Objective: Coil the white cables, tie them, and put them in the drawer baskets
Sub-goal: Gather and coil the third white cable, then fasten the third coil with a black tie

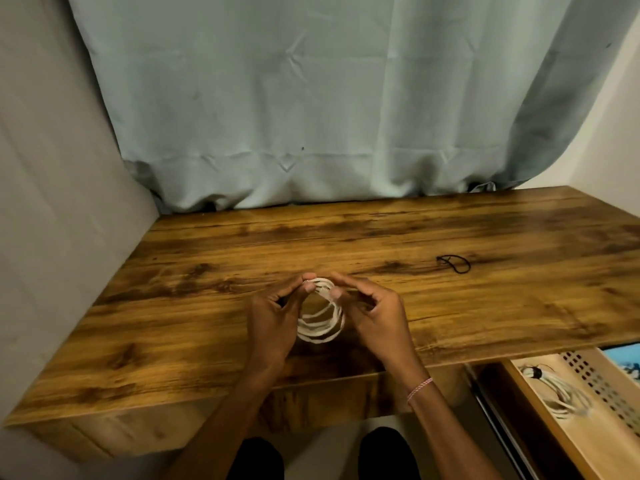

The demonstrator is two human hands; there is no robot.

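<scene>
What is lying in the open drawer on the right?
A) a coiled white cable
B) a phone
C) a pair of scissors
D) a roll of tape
A: a white cable coil, bound near one end by a dark tie, lies in the drawer basket.
</scene>
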